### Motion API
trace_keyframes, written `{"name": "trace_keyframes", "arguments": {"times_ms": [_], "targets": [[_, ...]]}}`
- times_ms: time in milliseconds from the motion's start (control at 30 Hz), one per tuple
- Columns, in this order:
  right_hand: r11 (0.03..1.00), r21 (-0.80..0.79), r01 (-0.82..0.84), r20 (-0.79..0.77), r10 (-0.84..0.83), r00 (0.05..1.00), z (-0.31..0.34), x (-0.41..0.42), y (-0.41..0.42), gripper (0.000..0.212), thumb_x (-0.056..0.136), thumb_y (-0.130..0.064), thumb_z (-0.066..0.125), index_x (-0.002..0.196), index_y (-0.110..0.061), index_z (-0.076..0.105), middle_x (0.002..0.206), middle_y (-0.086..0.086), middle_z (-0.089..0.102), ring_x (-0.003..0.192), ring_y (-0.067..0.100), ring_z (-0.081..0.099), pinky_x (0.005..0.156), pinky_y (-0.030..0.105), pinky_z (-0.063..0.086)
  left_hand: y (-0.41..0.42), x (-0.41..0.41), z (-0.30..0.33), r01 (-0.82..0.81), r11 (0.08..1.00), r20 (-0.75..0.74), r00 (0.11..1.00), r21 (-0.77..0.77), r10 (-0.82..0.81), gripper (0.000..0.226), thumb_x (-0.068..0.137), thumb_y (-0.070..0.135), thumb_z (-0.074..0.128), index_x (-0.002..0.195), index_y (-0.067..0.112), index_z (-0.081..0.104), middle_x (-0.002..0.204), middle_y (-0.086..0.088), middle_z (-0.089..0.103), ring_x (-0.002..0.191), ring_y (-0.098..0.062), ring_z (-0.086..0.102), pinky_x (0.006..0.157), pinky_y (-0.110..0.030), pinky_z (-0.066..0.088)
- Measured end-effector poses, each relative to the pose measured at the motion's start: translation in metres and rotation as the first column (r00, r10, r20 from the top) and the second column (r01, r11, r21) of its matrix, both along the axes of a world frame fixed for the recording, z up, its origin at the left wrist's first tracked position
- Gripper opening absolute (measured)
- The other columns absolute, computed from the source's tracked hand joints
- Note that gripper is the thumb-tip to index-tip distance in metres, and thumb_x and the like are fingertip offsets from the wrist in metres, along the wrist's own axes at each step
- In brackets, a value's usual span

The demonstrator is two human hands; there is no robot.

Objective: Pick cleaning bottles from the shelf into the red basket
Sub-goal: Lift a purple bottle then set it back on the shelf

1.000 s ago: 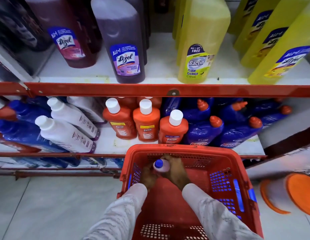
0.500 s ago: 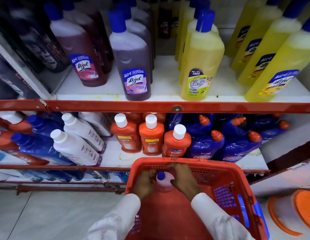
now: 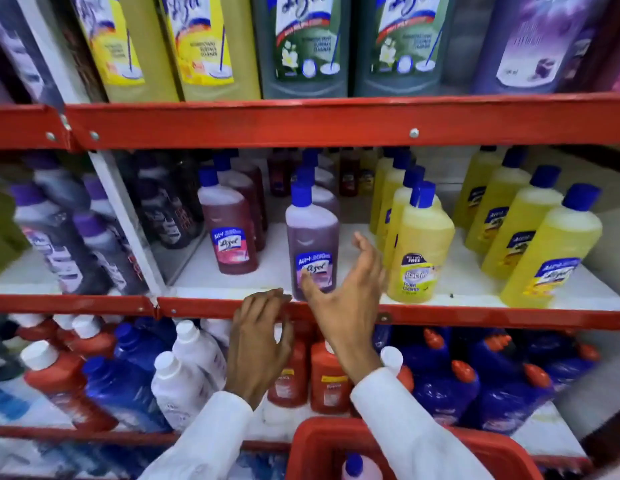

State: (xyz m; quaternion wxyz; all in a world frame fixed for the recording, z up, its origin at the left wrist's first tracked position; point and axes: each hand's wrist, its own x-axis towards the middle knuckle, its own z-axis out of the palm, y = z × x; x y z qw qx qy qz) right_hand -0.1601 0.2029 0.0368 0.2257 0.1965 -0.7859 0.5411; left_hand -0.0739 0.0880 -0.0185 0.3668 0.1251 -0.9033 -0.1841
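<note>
A purple Lizol bottle (image 3: 312,233) with a blue cap stands at the front of the middle shelf. My right hand (image 3: 346,289) is open beside its lower right, thumb in front of its label, fingers spread and holding nothing. My left hand (image 3: 260,337) hangs open just under the shelf's red front rail (image 3: 474,317), empty. The red basket (image 3: 315,445) shows at the bottom edge. Inside it stands a bottle with a blue cap (image 3: 355,467).
A yellow Bactin bottle (image 3: 419,251) stands close to the right of my right hand, with more yellow bottles (image 3: 551,251) further right. A reddish Lizol bottle (image 3: 228,230) is to the left. Orange, white and blue bottles fill the lower shelf. Large refill packs line the top shelf.
Both hands let go of the bottle in the basket and rose to the middle shelf. The view tilted up, so the basket dropped to the bottom edge.
</note>
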Motion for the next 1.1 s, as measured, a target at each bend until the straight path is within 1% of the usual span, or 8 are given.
{"name": "trace_keyframes", "arguments": {"times_ms": [100, 300, 533, 667, 767, 933, 1033, 1100], "targets": [[0.997, 0.067, 0.025, 0.17, -0.036, 0.985, 0.0, -0.006, -0.04, 0.109, 0.058, -0.053, 0.085, 0.144, -0.01, 0.033, 0.142, 0.013, 0.049, 0.131, 0.034, 0.044, 0.104, 0.049, 0.04, -0.015, -0.008, -0.013, -0.002, 1.0, 0.106, 0.994, -0.029, 0.005, 0.042, 0.076, 0.019, 0.063, 0.117, 0.021, 0.057, 0.123, -0.002, 0.062, 0.121, -0.024, 0.05, 0.105, -0.043, 0.042], [0.989, -0.139, -0.047, 0.246, 0.08, 0.966, -0.005, -0.035, -0.061, 0.096, 0.056, -0.035, 0.089, 0.134, -0.006, 0.041, 0.127, 0.014, 0.055, 0.118, 0.035, 0.054, 0.098, 0.052, 0.051, -0.02, -0.008, -0.024, 0.0, 0.999, 0.133, 0.991, -0.051, 0.006, 0.041, 0.078, 0.022, 0.063, 0.118, 0.022, 0.056, 0.115, 0.001, 0.064, 0.114, -0.022, 0.053, 0.105, -0.049, 0.04], [0.758, -0.603, -0.247, 0.172, 0.426, 0.888, 0.036, -0.04, -0.016, 0.08, 0.043, -0.031, 0.081, 0.114, -0.004, 0.055, 0.097, 0.01, 0.065, 0.078, 0.021, 0.064, 0.063, 0.027, 0.052, -0.019, -0.007, -0.021, -0.004, 0.999, 0.164, 0.986, -0.049, 0.012, 0.043, 0.081, 0.029, 0.058, 0.124, 0.026, 0.055, 0.121, 0.004, 0.064, 0.119, -0.018, 0.051, 0.113, -0.047, 0.033], [0.165, -0.827, -0.537, -0.085, 0.908, 0.411, 0.064, -0.041, 0.022, 0.069, 0.031, -0.018, 0.081, 0.097, -0.005, 0.066, 0.08, 0.008, 0.069, 0.072, 0.024, 0.063, 0.07, 0.034, 0.053, -0.019, -0.009, -0.02, -0.004, 0.999, 0.158, 0.987, -0.034, 0.009, 0.042, 0.078, 0.03, 0.058, 0.12, 0.027, 0.056, 0.116, 0.005, 0.065, 0.114, -0.019, 0.053, 0.112, -0.047, 0.034], [-0.235, -0.808, -0.541, -0.258, 0.965, -0.034, 0.081, -0.03, 0.036, 0.077, 0.04, -0.025, 0.073, 0.111, -0.002, 0.052, 0.092, 0.012, 0.056, 0.081, 0.031, 0.054, 0.079, 0.043, 0.042, -0.02, -0.01, -0.022, 0.002, 0.999, 0.154, 0.988, -0.047, 0.005, 0.041, 0.075, 0.03, 0.057, 0.117, 0.027, 0.057, 0.114, 0.005, 0.066, 0.111, -0.019, 0.055, 0.11, -0.047, 0.035], [-0.417, -0.751, -0.512, -0.329, 0.908, -0.259, 0.096, -0.018, 0.05, 0.074, 0.039, -0.028, 0.06, 0.11, -0.01, 0.045, 0.088, 0.006, 0.05, 0.073, 0.024, 0.051, 0.07, 0.037, 0.039, -0.025, -0.011, -0.023, 0.004, 0.998, 0.196, 0.981, -0.063, 0.009, 0.043, 0.074, 0.035, 0.05, 0.116, 0.03, 0.059, 0.115, 0.007, 0.066, 0.112, -0.018, 0.055, 0.107, -0.047, 0.038], [-0.322, -0.75, -0.578, -0.316, 0.942, -0.115, 0.096, -0.015, 0.059, 0.074, 0.043, -0.023, 0.068, 0.112, -0.003, 0.052, 0.09, 0.011, 0.057, 0.077, 0.028, 0.054, 0.073, 0.039, 0.045, -0.024, -0.009, -0.021, 0.009, 0.997, 0.174, 0.985, -0.073, 0.004, 0.045, 0.073, 0.035, 0.05, 0.117, 0.028, 0.06, 0.114, 0.004, 0.067, 0.109, -0.021, 0.055, 0.101, -0.045, 0.042], [0.05, -0.774, -0.631, -0.161, 0.948, 0.273, 0.091, -0.014, 0.063, 0.073, 0.034, -0.018, 0.075, 0.104, -0.003, 0.06, 0.083, 0.01, 0.062, 0.072, 0.027, 0.057, 0.067, 0.035, 0.049, -0.021, -0.008, -0.02, 0.003, 0.997, 0.153, 0.988, -0.075, 0.008, 0.046, 0.073, 0.035, 0.049, 0.117, 0.025, 0.06, 0.112, 0.002, 0.068, 0.108, -0.022, 0.056, 0.101, -0.044, 0.041]]}}
